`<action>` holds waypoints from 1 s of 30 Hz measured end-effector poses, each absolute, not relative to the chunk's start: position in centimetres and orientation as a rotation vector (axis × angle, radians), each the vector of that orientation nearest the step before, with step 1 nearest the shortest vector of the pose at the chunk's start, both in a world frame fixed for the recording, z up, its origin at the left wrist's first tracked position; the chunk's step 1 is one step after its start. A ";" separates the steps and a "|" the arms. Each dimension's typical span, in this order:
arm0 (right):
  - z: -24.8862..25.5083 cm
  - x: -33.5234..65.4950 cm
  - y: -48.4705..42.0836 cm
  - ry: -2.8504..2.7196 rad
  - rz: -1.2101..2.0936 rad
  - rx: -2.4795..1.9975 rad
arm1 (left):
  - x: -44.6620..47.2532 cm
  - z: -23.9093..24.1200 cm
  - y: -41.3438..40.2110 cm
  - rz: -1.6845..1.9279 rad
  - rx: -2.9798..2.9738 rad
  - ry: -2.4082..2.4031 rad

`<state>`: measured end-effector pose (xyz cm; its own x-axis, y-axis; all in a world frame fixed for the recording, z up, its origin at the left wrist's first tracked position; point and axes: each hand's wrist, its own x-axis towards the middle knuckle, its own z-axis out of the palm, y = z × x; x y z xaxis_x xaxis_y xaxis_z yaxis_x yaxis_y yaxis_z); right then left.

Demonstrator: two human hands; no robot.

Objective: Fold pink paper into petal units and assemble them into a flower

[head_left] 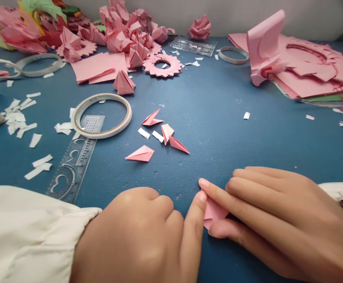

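Note:
A small piece of folded pink paper lies on the blue table at the lower middle, partly hidden by my fingers. My left hand has its fingers curled in, with one fingertip pressed along the paper's left edge. From the other side, my right hand holds the paper between index finger and thumb, the index tip at its upper corner touching close to the left fingertip. Beyond the hands lie small folded pink pieces, among them a pointed one and an open, V-shaped one.
A roll of tape rests over a clear plastic ruler at left. White paper scraps are scattered around. Pink paper flowers, a toothed paper ring and a stack of pink sheets fill the back.

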<state>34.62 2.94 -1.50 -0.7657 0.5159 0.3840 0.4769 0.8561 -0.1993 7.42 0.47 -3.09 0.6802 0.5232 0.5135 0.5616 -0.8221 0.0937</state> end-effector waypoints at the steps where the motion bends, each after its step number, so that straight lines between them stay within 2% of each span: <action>1: -1.5 34.6 2.9 -2.597 0.124 -0.724 | 7.4 -3.0 0.4 -0.814 -2.818 -0.899; 13: -0.9 35.3 2.8 -2.612 0.086 -0.762 | 6.3 -3.1 0.0 -0.755 -2.940 -0.764; 19: -0.5 35.0 2.5 -2.498 0.140 -0.947 | 6.9 -2.4 0.5 -0.921 -2.830 -0.790; 20: -0.4 34.7 2.4 -2.467 0.170 -0.989 | 7.0 -1.9 0.7 -0.990 -2.798 -0.757; 22: 0.0 34.2 2.2 -2.442 0.271 -1.047 | 7.2 -0.8 1.1 -0.868 -2.922 -0.886; 30: 1.3 33.1 1.9 -2.085 0.954 -1.045 | 9.1 2.2 3.7 -0.906 -3.023 -1.276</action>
<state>33.12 1.91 1.27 -0.5009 0.8426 0.1978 0.4012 0.4285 -0.8096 9.11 3.66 2.22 0.5847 0.7235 0.3670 0.5853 -0.6895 0.4267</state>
